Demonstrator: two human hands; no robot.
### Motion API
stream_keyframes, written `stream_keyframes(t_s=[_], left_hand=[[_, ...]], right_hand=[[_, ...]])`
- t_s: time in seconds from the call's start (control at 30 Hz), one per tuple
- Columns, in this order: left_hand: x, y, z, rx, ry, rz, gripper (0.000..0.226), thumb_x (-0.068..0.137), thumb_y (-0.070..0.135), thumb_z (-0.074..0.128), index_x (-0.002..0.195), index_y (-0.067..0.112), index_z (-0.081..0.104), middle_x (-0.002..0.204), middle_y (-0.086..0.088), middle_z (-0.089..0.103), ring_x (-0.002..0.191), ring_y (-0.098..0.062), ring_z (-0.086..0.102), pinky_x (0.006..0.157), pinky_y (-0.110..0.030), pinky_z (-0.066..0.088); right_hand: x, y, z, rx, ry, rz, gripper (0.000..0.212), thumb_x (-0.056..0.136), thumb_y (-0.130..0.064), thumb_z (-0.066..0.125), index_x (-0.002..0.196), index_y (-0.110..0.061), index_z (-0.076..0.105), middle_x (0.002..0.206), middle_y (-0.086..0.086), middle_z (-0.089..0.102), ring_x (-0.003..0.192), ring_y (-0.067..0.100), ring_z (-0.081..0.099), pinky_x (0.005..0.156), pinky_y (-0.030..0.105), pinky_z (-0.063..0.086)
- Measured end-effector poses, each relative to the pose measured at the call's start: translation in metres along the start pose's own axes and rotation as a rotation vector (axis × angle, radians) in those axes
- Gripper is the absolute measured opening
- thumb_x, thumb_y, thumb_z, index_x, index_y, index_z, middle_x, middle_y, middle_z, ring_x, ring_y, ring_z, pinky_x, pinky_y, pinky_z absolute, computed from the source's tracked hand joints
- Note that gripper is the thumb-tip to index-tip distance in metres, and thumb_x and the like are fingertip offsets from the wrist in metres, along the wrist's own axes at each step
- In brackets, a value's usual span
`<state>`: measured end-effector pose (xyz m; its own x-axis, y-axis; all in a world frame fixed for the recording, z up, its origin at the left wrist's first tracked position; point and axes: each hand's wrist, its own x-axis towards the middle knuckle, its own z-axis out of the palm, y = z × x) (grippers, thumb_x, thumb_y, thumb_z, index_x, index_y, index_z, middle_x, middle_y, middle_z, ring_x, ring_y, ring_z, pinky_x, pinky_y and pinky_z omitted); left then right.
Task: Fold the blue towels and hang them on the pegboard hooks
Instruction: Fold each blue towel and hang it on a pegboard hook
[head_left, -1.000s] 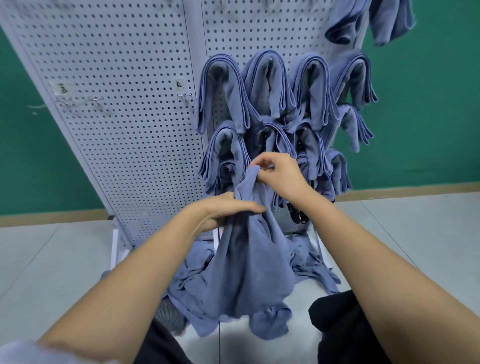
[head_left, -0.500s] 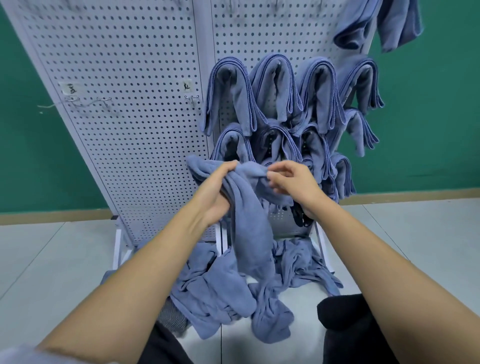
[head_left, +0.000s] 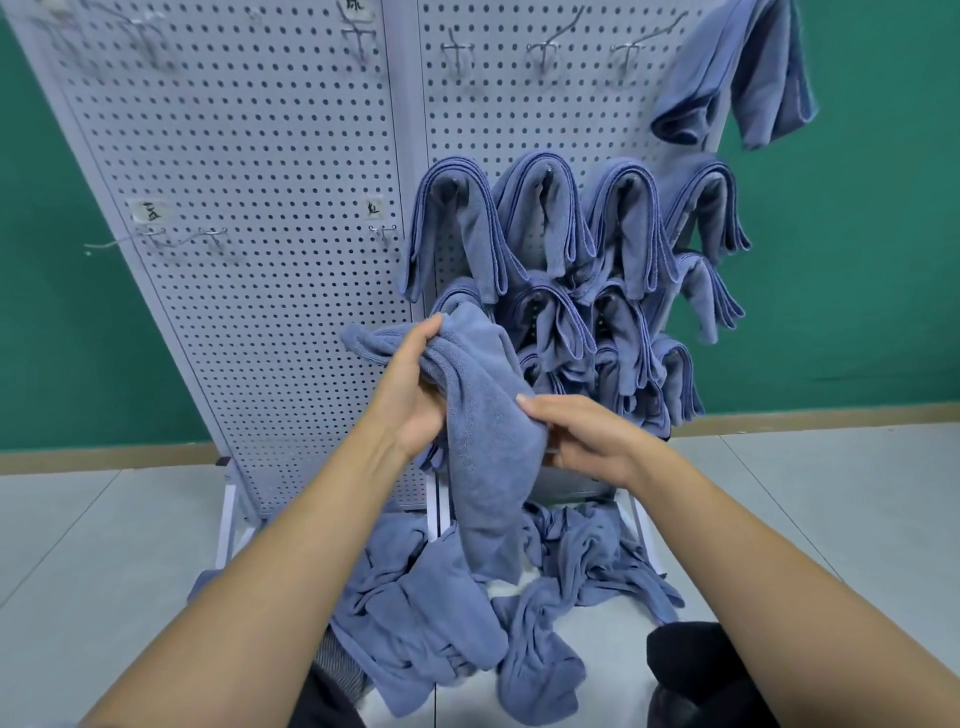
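A blue towel (head_left: 485, 441) hangs bunched in front of the white pegboard (head_left: 270, 218). My left hand (head_left: 410, 389) grips its upper end, with one corner sticking out to the left. Lower down, my right hand (head_left: 582, 436) pinches the towel's right edge. The towel's tail drops toward a heap of loose blue towels (head_left: 457, 603) on the floor. Several folded blue towels (head_left: 561, 228) hang in rows on hooks of the right panel.
Bare hooks (head_left: 208, 239) stick out of the left panel and along the top of the right one (head_left: 543, 52). Another towel (head_left: 748, 73) drapes over the board's top right corner. White frame legs (head_left: 226, 525) stand on the grey floor. A green wall is behind.
My right hand slid down the towel from near the top to its middle. My left hand kept the upper end and rose slightly. The camera tilted up a little.
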<state>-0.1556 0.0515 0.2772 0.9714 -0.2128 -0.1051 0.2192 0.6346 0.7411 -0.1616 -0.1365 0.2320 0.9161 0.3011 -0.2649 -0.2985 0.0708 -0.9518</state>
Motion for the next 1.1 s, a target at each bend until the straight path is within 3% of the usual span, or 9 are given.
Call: stream_keyframes(t_s=[0.1, 0.17, 0.27, 0.4, 0.5, 0.6, 0.73, 0.87, 1.1], left_hand=[[0.003, 0.004, -0.010, 0.068, 0.041, 0.004, 0.026, 0.091, 0.030, 0.060, 0.096, 0.006, 0.068, 0.092, -0.009, 0.072, 0.086, -0.016, 0.071, 0.083, -0.030, 0.055], [0.007, 0.005, -0.022, 0.172, 0.120, 0.000, 0.027, 0.089, 0.030, 0.064, 0.102, 0.007, 0.068, 0.100, -0.009, 0.072, 0.094, -0.017, 0.069, 0.089, -0.031, 0.053], [0.011, 0.006, -0.042, 0.369, 0.210, -0.036, 0.035, 0.084, 0.029, 0.071, 0.109, 0.006, 0.066, 0.102, -0.010, 0.073, 0.098, -0.020, 0.068, 0.086, -0.032, 0.053], [0.012, 0.009, -0.060, 0.551, 0.277, -0.013, 0.031, 0.084, 0.024, 0.072, 0.107, 0.004, 0.064, 0.098, -0.013, 0.071, 0.094, -0.024, 0.068, 0.083, -0.033, 0.055], [0.011, 0.013, -0.072, 0.673, 0.341, 0.000, 0.014, 0.087, 0.018, 0.069, 0.083, 0.007, 0.062, 0.080, -0.007, 0.069, 0.079, -0.019, 0.065, 0.071, -0.030, 0.054], [0.009, 0.018, -0.084, 0.742, 0.351, -0.038, 0.022, 0.088, 0.014, 0.067, 0.069, 0.010, 0.058, 0.057, 0.002, 0.066, 0.066, -0.015, 0.061, 0.062, -0.028, 0.050], [0.006, 0.024, -0.090, 0.771, 0.354, -0.069, 0.011, 0.089, 0.017, 0.066, 0.084, 0.008, 0.066, 0.077, -0.003, 0.067, 0.071, -0.017, 0.064, 0.065, -0.030, 0.053], [0.007, 0.028, -0.094, 0.732, 0.407, -0.031, 0.012, 0.091, 0.020, 0.065, 0.088, 0.008, 0.064, 0.082, -0.003, 0.067, 0.072, -0.016, 0.064, 0.064, -0.030, 0.053], [0.007, 0.033, -0.097, 0.667, 0.424, -0.034, 0.011, 0.096, 0.017, 0.055, 0.096, 0.008, 0.061, 0.088, -0.005, 0.066, 0.074, -0.017, 0.062, 0.062, -0.031, 0.052]], right_hand=[[0.002, -0.005, -0.008, 0.150, 0.114, -0.053, 0.043, 0.079, -0.024, 0.071, 0.115, 0.000, 0.064, 0.092, 0.007, 0.069, 0.085, 0.020, 0.064, 0.088, 0.037, 0.052], [0.002, -0.010, -0.015, 0.216, 0.168, -0.092, 0.049, 0.071, -0.027, 0.075, 0.113, -0.001, 0.066, 0.090, 0.007, 0.070, 0.081, 0.018, 0.065, 0.084, 0.036, 0.054], [0.000, -0.015, -0.022, 0.252, 0.217, -0.131, 0.032, 0.074, -0.026, 0.073, 0.099, -0.005, 0.070, 0.085, 0.005, 0.072, 0.075, 0.015, 0.068, 0.071, 0.028, 0.057], [-0.001, -0.017, -0.026, 0.302, 0.266, -0.190, 0.012, 0.087, -0.017, 0.066, 0.092, -0.007, 0.070, 0.081, 0.004, 0.073, 0.073, 0.013, 0.068, 0.067, 0.025, 0.057], [-0.001, -0.020, -0.031, 0.320, 0.326, -0.214, 0.008, 0.088, -0.015, 0.065, 0.089, -0.007, 0.068, 0.073, 0.002, 0.072, 0.070, 0.012, 0.067, 0.068, 0.024, 0.056], [0.002, -0.018, -0.042, 0.319, 0.386, -0.206, 0.015, 0.091, -0.014, 0.061, 0.076, -0.011, 0.062, 0.055, -0.003, 0.059, 0.058, 0.009, 0.057, 0.065, 0.022, 0.050], [0.003, -0.015, -0.055, 0.304, 0.375, -0.196, 0.008, 0.091, -0.008, 0.057, 0.088, -0.015, 0.062, 0.070, 0.001, 0.049, 0.062, 0.010, 0.050, 0.056, 0.017, 0.050], [-0.003, -0.012, -0.060, 0.163, 0.409, -0.251, 0.013, 0.094, -0.003, 0.054, 0.091, -0.012, 0.063, 0.071, 0.001, 0.068, 0.065, 0.010, 0.062, 0.058, 0.019, 0.055], [-0.007, -0.007, -0.061, -0.387, 0.527, -0.117, 0.025, 0.097, -0.023, 0.055, 0.076, -0.021, 0.041, 0.064, 0.003, 0.042, 0.037, 0.006, 0.042, 0.037, 0.020, 0.047]])
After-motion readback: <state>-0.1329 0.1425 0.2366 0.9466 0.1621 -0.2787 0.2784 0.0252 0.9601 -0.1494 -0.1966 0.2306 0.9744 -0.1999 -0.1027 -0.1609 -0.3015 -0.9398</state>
